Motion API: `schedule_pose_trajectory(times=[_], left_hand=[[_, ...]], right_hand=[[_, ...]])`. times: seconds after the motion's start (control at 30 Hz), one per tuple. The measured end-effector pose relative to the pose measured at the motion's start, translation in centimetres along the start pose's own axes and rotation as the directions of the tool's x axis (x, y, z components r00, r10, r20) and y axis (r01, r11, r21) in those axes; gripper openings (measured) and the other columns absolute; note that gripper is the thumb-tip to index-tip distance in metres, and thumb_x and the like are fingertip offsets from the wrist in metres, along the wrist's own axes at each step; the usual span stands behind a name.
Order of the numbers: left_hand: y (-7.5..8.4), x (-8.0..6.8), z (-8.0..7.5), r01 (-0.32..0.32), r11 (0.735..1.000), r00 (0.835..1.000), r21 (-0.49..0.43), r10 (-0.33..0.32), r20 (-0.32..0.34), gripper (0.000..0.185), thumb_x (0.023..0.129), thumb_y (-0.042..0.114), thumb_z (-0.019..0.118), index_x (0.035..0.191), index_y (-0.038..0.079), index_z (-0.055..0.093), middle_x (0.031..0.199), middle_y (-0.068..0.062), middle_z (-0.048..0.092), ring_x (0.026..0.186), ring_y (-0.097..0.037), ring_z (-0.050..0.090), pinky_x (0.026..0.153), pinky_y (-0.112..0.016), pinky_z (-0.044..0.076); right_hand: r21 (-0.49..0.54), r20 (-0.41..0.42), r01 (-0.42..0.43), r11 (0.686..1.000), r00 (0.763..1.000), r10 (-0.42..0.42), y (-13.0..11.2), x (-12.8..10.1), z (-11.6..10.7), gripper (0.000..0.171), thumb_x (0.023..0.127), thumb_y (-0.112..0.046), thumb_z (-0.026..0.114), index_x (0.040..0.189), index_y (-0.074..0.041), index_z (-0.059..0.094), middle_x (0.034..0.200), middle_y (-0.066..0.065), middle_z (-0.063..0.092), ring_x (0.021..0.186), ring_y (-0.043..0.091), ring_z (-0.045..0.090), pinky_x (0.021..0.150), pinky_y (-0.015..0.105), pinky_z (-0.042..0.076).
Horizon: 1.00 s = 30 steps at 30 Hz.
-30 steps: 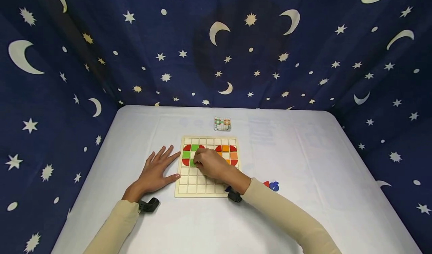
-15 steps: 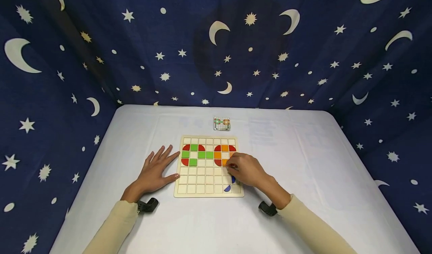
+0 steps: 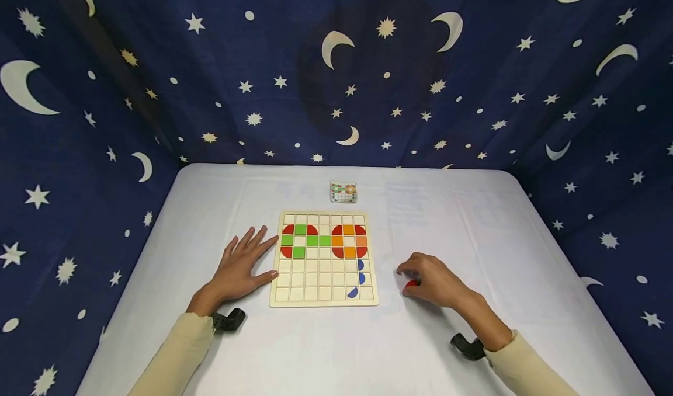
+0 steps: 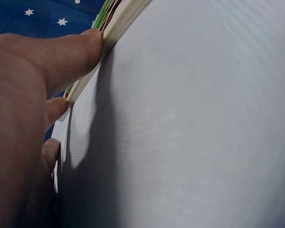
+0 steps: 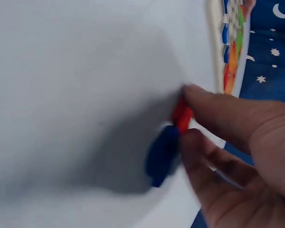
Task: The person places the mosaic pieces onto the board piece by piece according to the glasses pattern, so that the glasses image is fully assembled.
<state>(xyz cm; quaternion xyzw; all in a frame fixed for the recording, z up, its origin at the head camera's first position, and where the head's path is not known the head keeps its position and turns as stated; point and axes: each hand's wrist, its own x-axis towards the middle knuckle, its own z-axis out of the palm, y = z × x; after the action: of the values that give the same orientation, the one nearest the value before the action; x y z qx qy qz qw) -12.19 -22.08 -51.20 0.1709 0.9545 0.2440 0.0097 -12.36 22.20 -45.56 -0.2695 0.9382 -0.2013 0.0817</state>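
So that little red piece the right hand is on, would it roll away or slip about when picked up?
The red piece looks flat and thin, so it probably slides rather than rolls. It seems small beside the fingertips of the right hand, so likely light and easy to fumble. It looks stiff like the pieces sitting flat in the wooden board, not floppy.

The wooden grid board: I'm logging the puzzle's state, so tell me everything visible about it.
The wooden grid board is pale, square, framed, and lies flat on the white table. Its upper rows hold red, green and orange pieces; three blue pieces sit low in its right columns; the other cells are bare. The left hand rests flat, thumb and fingertips touching its left edge.
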Motion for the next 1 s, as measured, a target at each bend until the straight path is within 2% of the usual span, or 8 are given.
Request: schedule_pose_trajectory(times=[0.13,0.23,0.37,0.5,0.67,0.83,1.0], left_hand=[[-0.1,0.0,-0.1,-0.003,1.0,1.0,-0.005,0.003,-0.008,0.08,0.086,0.05,0.07,0.153,0.021,0.037,0.162,-0.012,0.018,0.148,-0.036,0.007,0.113,-0.059,0.0],[0.0,0.1,0.0,-0.002,1.0,1.0,-0.002,0.002,-0.007,0.08,0.086,0.05,0.069,0.153,0.021,0.037,0.162,-0.012,0.018,0.148,-0.035,0.006,0.113,-0.059,0.0],[0.0,0.0,0.1,0.008,1.0,1.0,0.005,-0.008,-0.001,0.08,0.086,0.051,0.069,0.153,0.021,0.037,0.162,-0.011,0.017,0.148,-0.035,0.006,0.113,-0.059,0.0],[0.0,0.0,0.1,0.012,1.0,1.0,0.006,-0.012,-0.006,0.08,0.086,0.05,0.07,0.153,0.021,0.038,0.162,-0.011,0.018,0.148,-0.035,0.006,0.113,-0.059,-0.001],[0.0,0.0,0.0,0.004,1.0,1.0,0.006,-0.004,-0.005,0.08,0.086,0.051,0.069,0.153,0.02,0.038,0.162,-0.012,0.018,0.148,-0.035,0.007,0.113,-0.059,0.0],[0.0,-0.1,-0.1,0.006,1.0,1.0,0.007,-0.006,-0.004,0.08,0.086,0.052,0.069,0.153,0.02,0.038,0.162,-0.012,0.018,0.148,-0.035,0.007,0.113,-0.059,0.0],[-0.1,0.0,0.1,-0.001,1.0,1.0,0.003,0.001,-0.007,0.08,0.086,0.051,0.069,0.153,0.021,0.038,0.162,-0.012,0.018,0.148,-0.035,0.007,0.113,-0.059,0.0]], right_hand=[[0.025,-0.008,0.032,0.999,0.999,-0.032,0.7,-0.5,0.1,0.021,0.077,-0.004,0.083,0.096,-0.005,0.077,0.09,-0.003,0.063,0.078,0.009,0.057,0.07,0.028,0.051],[0.04,-0.031,0.028,0.999,0.999,-0.027,1.0,-0.7,0.0,0.021,0.075,0.0,0.083,0.094,-0.006,0.076,0.089,-0.003,0.064,0.077,0.009,0.058,0.068,0.026,0.051],[0.071,-0.053,-0.017,0.997,0.998,0.021,1.1,-0.9,-0.2,0.025,0.071,0.006,0.083,0.093,-0.005,0.075,0.088,-0.002,0.066,0.074,0.011,0.059,0.065,0.026,0.051],[0.097,-0.052,-0.065,0.993,0.996,0.07,1.4,-0.9,-0.1,0.025,0.073,0.005,0.082,0.095,-0.005,0.076,0.086,-0.004,0.066,0.073,0.009,0.057,0.064,0.024,0.05],[0.117,-0.028,-0.028,0.993,0.999,0.032,1.5,-0.4,0.0,0.02,0.077,0.004,0.08,0.094,-0.006,0.076,0.081,-0.007,0.06,0.072,0.007,0.053,0.064,0.024,0.047],[0.124,-0.056,0.022,0.992,0.998,-0.015,-0.1,2.1,0.0,0.017,0.085,0.001,0.075,0.101,-0.003,0.076,0.086,-0.004,0.061,0.075,0.008,0.054,0.064,0.025,0.048],[0.226,-0.116,0.068,0.972,0.992,-0.042,-2.2,5.5,0.2,0.014,0.087,-0.003,0.074,0.102,-0.004,0.074,0.082,-0.006,0.06,0.073,0.012,0.054,0.064,0.026,0.049]])
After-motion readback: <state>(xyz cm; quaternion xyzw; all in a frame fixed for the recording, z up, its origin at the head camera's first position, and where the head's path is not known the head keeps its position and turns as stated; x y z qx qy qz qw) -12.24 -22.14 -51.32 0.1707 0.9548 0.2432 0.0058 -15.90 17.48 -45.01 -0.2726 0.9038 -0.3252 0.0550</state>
